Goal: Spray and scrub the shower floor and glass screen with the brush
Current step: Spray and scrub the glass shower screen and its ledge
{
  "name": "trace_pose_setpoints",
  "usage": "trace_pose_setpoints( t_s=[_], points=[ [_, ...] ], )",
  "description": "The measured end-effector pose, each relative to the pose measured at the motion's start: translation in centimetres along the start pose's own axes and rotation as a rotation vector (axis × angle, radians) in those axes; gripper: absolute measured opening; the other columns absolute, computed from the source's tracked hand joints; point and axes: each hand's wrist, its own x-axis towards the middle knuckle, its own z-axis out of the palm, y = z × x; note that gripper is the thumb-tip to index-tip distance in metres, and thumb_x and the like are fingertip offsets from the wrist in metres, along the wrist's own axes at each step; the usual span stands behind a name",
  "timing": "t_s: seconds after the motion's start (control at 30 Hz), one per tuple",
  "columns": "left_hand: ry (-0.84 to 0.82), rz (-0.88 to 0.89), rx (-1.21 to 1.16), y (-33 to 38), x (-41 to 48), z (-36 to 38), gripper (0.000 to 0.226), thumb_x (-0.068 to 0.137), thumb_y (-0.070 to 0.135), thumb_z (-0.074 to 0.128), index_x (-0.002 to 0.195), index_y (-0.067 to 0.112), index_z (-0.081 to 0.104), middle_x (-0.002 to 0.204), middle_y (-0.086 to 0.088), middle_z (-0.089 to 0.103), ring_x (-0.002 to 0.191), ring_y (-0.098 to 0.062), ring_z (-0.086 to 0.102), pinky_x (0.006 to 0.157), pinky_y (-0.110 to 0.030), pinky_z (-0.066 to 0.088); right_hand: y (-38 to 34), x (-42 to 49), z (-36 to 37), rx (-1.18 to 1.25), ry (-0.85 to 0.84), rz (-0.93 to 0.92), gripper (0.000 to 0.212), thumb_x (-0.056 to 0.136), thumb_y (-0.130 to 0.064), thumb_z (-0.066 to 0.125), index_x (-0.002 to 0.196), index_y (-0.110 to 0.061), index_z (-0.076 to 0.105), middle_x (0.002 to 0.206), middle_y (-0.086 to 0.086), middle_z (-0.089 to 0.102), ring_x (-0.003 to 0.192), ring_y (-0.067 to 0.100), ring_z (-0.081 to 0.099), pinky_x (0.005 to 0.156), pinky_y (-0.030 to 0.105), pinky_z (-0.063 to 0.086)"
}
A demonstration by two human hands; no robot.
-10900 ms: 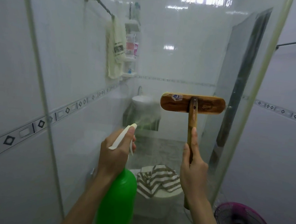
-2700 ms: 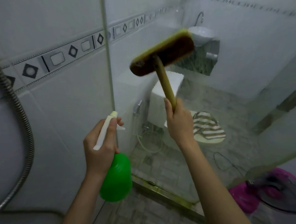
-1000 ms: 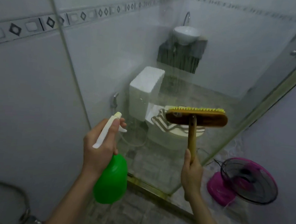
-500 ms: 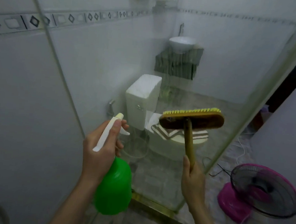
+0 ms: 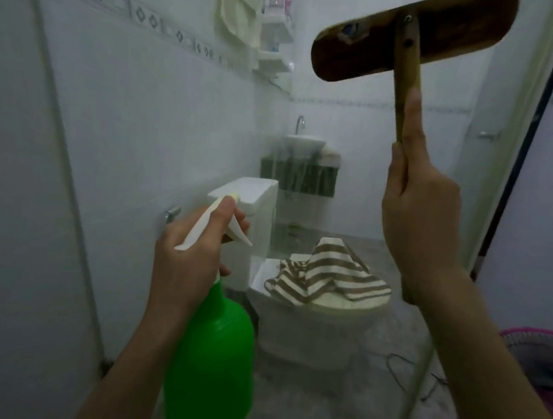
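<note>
In front of the misted glass screen (image 5: 176, 120), the left hand (image 5: 186, 262) wraps the neck of a smooth, bulb-shaped green plastic spray bottle (image 5: 212, 362), one finger lying along its white head and the others curled at the trigger. Through the pane, a brown-and-cream striped cloth (image 5: 326, 278) lies rumpled on the white toilet (image 5: 309, 336). Up to the right, the right hand (image 5: 421, 226) grips the round wooden handle tightly, forefinger straight along it, holding the brush (image 5: 411, 38) high with its flat, oval, dark wooden back facing the camera; whether the bristles touch the glass cannot be told.
</note>
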Motion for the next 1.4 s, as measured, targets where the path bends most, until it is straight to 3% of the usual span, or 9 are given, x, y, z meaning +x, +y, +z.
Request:
trace_pose_setpoints(
  t_s=[0.2,0.43,0.57,0.67,0.87,1.07,1.2,1.3,1.4],
  points=[
    [-0.007,0.037,-0.093,-8.1,-4.3,-0.6,0.028,0.101,0.041,0.058,0.085,0.027,0.077,0.087,0.01,0.08,0.087,-0.009,0.075,0.047,-0.014,0.049,1.5,-16.6,1.1,-0.011,-0.132,0.007,0.057,0.101,-0.025,0.037,0.154,-0.024,0.016,0.049,-0.005,0.037,0.036,0.006,0.035,0.036,0.021,0.036],
    [-0.06,-0.038,-0.097,-9.6,-6.4,-0.7,0.04,0.1,0.038,0.06,0.07,0.015,0.073,0.064,0.002,0.074,0.057,-0.005,0.068,0.042,-0.017,0.046,-0.9,-6.3,2.1,-0.028,-0.014,0.014,0.053,0.105,-0.027,0.033,0.155,-0.024,0.014,0.06,-0.002,0.041,0.048,0.01,0.042,0.049,0.026,0.044],
    [-0.08,-0.023,-0.114,-9.1,-5.9,-1.3,0.044,0.101,0.038,0.059,0.067,0.012,0.068,0.053,0.001,0.066,0.046,-0.006,0.061,0.04,-0.017,0.044,0.2,-12.1,1.5,-0.027,-0.067,0.058,0.054,0.105,-0.026,0.034,0.155,-0.027,0.013,0.053,-0.001,0.04,0.041,0.009,0.038,0.042,0.021,0.035],
    [-0.106,-0.008,-0.128,-9.1,-5.7,-1.7,0.038,0.1,0.04,0.059,0.076,0.014,0.073,0.06,0.004,0.072,0.053,-0.005,0.067,0.041,-0.015,0.045,0.4,-16.0,1.3,-0.042,-0.121,0.078,0.056,0.104,-0.025,0.035,0.155,-0.027,0.011,0.052,0.0,0.04,0.04,0.011,0.038,0.041,0.025,0.036],
    [-0.108,-0.03,-0.13,-8.2,-5.1,-1.6,0.044,0.1,0.043,0.057,0.082,0.006,0.073,0.064,-0.002,0.07,0.049,-0.003,0.064,0.042,-0.014,0.044,-1.8,-7.9,2.1,-0.069,-0.063,0.034,0.053,0.105,-0.027,0.033,0.155,-0.027,0.013,0.06,0.0,0.044,0.047,0.011,0.043,0.047,0.026,0.044],
    [-0.117,0.019,-0.126,-8.2,-4.1,-3.8,0.042,0.104,0.042,0.052,0.076,0.018,0.072,0.063,0.008,0.075,0.057,-0.002,0.069,0.044,-0.013,0.047,0.1,-22.7,2.3,-0.063,-0.18,0.083,0.059,0.102,-0.02,0.041,0.154,-0.026,0.015,0.054,0.001,0.045,0.039,0.011,0.043,0.037,0.026,0.044],
    [-0.015,0.049,-0.143,-7.9,-3.4,-5.0,0.044,0.102,0.044,0.057,0.07,0.015,0.07,0.054,0.004,0.069,0.05,-0.009,0.065,0.043,-0.019,0.049,-2.0,-16.1,5.3,-0.088,-0.166,0.009,0.057,0.104,-0.027,0.035,0.154,-0.029,0.007,0.053,-0.001,0.044,0.038,0.008,0.04,0.039,0.021,0.042],
    [0.057,0.071,-0.162,-7.9,-2.6,-6.1,0.041,0.103,0.047,0.054,0.075,0.021,0.071,0.063,0.005,0.072,0.067,-0.017,0.071,0.044,-0.018,0.048,-3.3,-11.1,6.7,-0.082,-0.154,-0.029,0.054,0.105,-0.031,0.033,0.154,-0.031,0.009,0.059,-0.002,0.047,0.042,0.008,0.045,0.044,0.018,0.044],
    [0.075,0.085,-0.204,-7.6,-1.4,-7.9,0.041,0.098,0.053,0.056,0.072,0.029,0.077,0.077,0.003,0.078,0.085,-0.021,0.076,0.054,-0.026,0.051,-2.3,-16.6,6.3,-0.107,-0.199,0.003,0.055,0.103,-0.027,0.037,0.154,-0.026,0.018,0.053,-0.007,0.042,0.036,0.005,0.041,0.038,0.013,0.037]
  ],
)
